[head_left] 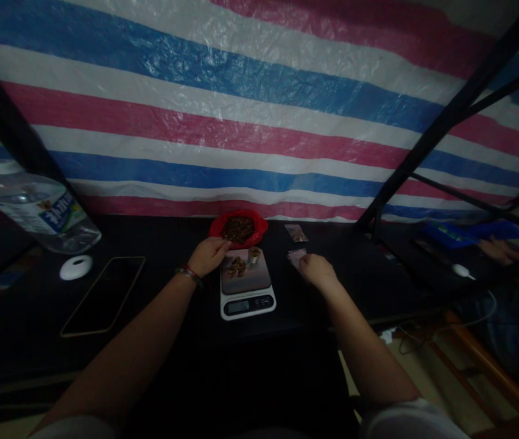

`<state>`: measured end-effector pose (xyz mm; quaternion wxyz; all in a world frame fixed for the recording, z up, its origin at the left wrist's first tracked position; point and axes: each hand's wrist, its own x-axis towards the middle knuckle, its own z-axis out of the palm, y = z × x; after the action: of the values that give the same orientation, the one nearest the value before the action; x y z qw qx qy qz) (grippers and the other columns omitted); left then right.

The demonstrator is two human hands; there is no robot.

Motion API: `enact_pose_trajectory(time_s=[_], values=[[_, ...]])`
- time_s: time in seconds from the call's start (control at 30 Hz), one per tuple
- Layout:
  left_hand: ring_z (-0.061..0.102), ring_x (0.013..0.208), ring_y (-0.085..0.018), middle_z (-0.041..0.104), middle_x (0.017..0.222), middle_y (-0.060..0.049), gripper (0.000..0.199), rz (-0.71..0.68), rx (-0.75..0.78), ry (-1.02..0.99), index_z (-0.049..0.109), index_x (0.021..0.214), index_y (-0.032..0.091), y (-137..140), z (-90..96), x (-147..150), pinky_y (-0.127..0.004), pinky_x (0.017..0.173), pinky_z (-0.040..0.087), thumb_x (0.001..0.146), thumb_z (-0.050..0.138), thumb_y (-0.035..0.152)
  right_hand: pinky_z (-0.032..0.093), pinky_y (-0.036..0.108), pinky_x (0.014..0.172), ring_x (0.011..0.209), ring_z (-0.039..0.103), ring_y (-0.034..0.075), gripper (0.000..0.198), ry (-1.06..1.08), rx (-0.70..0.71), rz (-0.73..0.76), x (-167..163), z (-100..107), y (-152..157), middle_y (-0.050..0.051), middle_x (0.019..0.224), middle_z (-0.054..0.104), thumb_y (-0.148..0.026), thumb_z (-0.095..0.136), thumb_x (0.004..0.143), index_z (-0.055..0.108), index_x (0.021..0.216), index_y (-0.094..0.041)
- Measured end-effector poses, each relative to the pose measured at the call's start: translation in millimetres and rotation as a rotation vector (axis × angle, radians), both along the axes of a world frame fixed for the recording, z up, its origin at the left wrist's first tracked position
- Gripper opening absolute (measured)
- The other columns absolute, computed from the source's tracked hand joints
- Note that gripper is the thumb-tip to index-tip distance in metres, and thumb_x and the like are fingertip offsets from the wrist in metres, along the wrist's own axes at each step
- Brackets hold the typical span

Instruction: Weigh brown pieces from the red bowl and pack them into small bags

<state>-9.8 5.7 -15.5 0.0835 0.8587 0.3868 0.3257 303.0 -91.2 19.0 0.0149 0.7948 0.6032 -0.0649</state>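
A white kitchen scale (248, 310) stands in front of me, with a loose heap of brown dried pieces (236, 266) and a small metal cup (254, 256) on its plate. Behind it lies a red plastic bag (262, 230), rolled open and full of brown dried bits (238, 229). My left hand (207, 257) is closed at the bag's near left rim, beside the scale's corner; its fingertips seem to pinch the red plastic. To the right of the scale, my right hand (318, 269) is closed on small clear zip bags (295, 256). Another filled zip bag (296, 233) lies just beyond.
On the left are a large clear bottle (44, 210), a white rounded object (75, 267) and a phone (103, 297) on the black table (168, 235). Black metal bars (417, 146) slant up at both sides before a striped sheet (223, 140). Another person's hand (497, 250) is at far right.
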Motion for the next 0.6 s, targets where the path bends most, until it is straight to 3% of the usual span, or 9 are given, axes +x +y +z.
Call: enact_pose_trajectory(time_s=[0.1, 0.2, 0.3, 0.37, 0.5, 0.6], values=[[0.060, 0.076, -0.018, 0.067, 0.079, -0.007, 0.038, -0.045, 0.030, -0.055, 0.067, 0.082, 0.016, -3, 2.2, 0, -0.029, 0.071, 0.046, 0.093, 0.036, 0.034, 0.045, 0.034, 0.081, 0.094, 0.062, 0.023, 0.031, -0.002, 0.295, 0.102, -1, 18, 1, 0.012, 0.101, 0.067, -0.026, 0.039, 0.088, 0.067, 0.101, -0.018], [0.061, 0.091, -0.019, 0.066, 0.098, -0.008, 0.030, -0.105, 0.105, -0.156, 0.064, 0.104, 0.016, -11, 7.4, 3, -0.032, 0.081, 0.047, 0.091, 0.041, 0.030, 0.042, 0.036, 0.090, 0.100, 0.057, 0.022, 0.027, 0.107, 0.587, 0.425, -17, 40, 8, 0.009, 0.104, 0.066, -0.020, 0.042, 0.087, 0.066, 0.100, -0.018], [0.060, 0.089, -0.019, 0.063, 0.107, -0.009, 0.040, -0.122, 0.164, -0.224, 0.052, 0.126, 0.017, -21, 12.8, 8, -0.033, 0.080, 0.049, 0.088, 0.049, 0.030, 0.040, 0.037, 0.091, 0.100, 0.054, 0.022, 0.024, 0.209, 0.679, 0.734, -49, 58, 18, 0.008, 0.104, 0.064, -0.018, 0.044, 0.087, 0.065, 0.098, -0.019], [0.061, 0.087, -0.019, 0.062, 0.109, -0.010, 0.047, -0.134, 0.197, -0.240, 0.047, 0.130, 0.017, -26, 15.4, 10, -0.033, 0.077, 0.050, 0.085, 0.054, 0.031, 0.039, 0.039, 0.091, 0.101, 0.052, 0.022, 0.023, 0.236, 0.656, 0.842, -71, 64, 25, 0.008, 0.103, 0.063, -0.017, 0.044, 0.088, 0.064, 0.098, -0.019], [0.062, 0.081, -0.017, 0.066, 0.092, -0.008, 0.025, -0.160, 0.232, -0.225, 0.062, 0.105, 0.016, -29, 17.9, 11, -0.030, 0.074, 0.050, 0.087, 0.051, 0.027, 0.038, 0.040, 0.092, 0.102, 0.050, 0.022, 0.021, 0.286, 0.623, 0.928, -103, 64, 39, 0.007, 0.100, 0.062, -0.016, 0.046, 0.087, 0.064, 0.097, -0.019], [0.062, 0.073, -0.016, 0.067, 0.078, -0.005, 0.021, -0.047, 0.185, -0.330, 0.066, 0.084, 0.016, -28, 17.3, 12, -0.027, 0.068, 0.050, 0.088, 0.050, 0.029, 0.036, 0.043, 0.097, 0.109, 0.047, 0.023, 0.025, 0.333, 0.798, 0.861, -112, 54, 45, 0.008, 0.109, 0.060, -0.020, 0.049, 0.086, 0.061, 0.108, -0.020]])
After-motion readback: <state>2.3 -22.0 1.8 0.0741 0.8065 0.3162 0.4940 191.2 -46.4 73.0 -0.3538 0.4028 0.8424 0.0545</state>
